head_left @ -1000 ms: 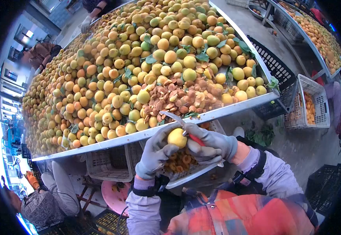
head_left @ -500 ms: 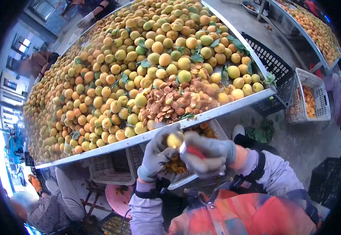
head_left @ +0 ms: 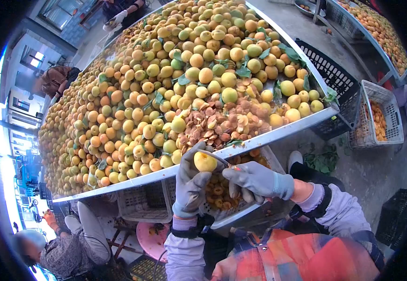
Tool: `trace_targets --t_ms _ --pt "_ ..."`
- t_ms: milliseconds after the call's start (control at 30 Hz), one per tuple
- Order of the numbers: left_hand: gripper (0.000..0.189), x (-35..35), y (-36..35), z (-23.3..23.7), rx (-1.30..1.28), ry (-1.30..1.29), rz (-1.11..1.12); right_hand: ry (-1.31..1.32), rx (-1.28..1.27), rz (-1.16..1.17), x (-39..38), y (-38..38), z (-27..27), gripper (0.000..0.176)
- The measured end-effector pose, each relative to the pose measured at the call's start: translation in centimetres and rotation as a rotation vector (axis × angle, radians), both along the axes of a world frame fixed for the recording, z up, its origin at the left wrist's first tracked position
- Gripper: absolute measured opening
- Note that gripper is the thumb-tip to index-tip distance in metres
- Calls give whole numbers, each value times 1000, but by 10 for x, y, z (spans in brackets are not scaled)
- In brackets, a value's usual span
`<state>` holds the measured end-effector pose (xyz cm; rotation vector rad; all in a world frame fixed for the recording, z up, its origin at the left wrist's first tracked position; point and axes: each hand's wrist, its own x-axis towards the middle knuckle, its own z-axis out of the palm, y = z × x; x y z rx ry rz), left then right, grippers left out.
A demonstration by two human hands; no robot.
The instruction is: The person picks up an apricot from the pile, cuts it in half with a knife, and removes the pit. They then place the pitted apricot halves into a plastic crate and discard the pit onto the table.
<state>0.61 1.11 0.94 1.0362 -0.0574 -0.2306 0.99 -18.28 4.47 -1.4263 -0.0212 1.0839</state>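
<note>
My left hand (head_left: 188, 183), in a grey glove, grips a yellow apricot (head_left: 205, 161) between thumb and fingers just in front of the table rim. In my right hand (head_left: 261, 180), also gloved, is a small knife (head_left: 223, 162). Its thin blade lies along the upper side of the apricot; the fingers hide most of its handle. Under both hands stands a white crate (head_left: 270, 157) with cut orange apricot halves (head_left: 220, 193) in it. A heap of brown apricot pits (head_left: 213, 122) lies on the table close beyond my hands.
The metal-edged table (head_left: 287, 132) carries a big pile of apricots (head_left: 133, 112) with some leaves. Black crate (head_left: 332, 75) and white crate (head_left: 390, 105) stand at right. A pink basin (head_left: 151, 239) is low at left, near a seated person (head_left: 75, 248). More people work across the table.
The right hand has drawn back slightly from the left, and the knife blade now shows across the apricot's top. The view has shifted a little, so the scene sits further right.
</note>
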Motion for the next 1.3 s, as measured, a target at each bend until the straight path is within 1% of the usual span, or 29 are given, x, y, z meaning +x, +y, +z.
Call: trace_targets --t_ms 67,167,300,500,567,700,767,800,867,900,967,1033,1067,1133,1200,1267,1300 --pt "78 1 -2 -2 1 35 40 -31 65 -5 1 -2 -1 62" --pt "77 2 -1 -4 -7 46 39 -26 74 -22 2 -2 1 60" --pt "76 2 -2 -5 -33 54 51 -9 57 -7 0 1 -3 58" --pt "74 1 -7 0 -52 91 19 -25 16 -95 -6 8 -17 58" --pt "71 1 -8 -3 -52 56 28 -33 -58 -62 -5 8 -17 46" --pt "71 0 -16 2 -58 66 64 -46 -49 -145 -10 15 -25 52" --pt "70 -1 -20 -4 -171 102 98 -161 32 -222 -14 21 -37 50" --pt "68 -1 -20 -6 -148 88 97 -161 30 -222 -15 24 -44 50" --pt "67 -1 -20 -8 -156 82 80 -292 4 -245 -16 28 -56 49" --pt "67 -2 -20 -10 -164 77 62 -292 4 -245 -16 30 -60 49" --pt "65 -3 -20 -13 -179 73 61 -455 -1 -294 -15 36 -64 46" --pt "64 -4 -19 -14 -195 68 56 -471 36 -317 -16 39 -60 45" --pt "63 -6 -19 -14 -219 107 54 -484 73 -334 -17 40 -59 44" --pt "62 -9 -18 -15 -243 149 53 -492 32 -322 -18 43 -63 43" --pt "59 -11 -18 -16 -351 199 39 -503 -10 -307 -18 46 -63 43" --pt "59 -11 -16 -17 -341 180 26 -424 6 -317 -17 48 -58 43" --pt "59 -10 -16 -16 -329 162 15 -428 6 -309 -15 49 -59 43"
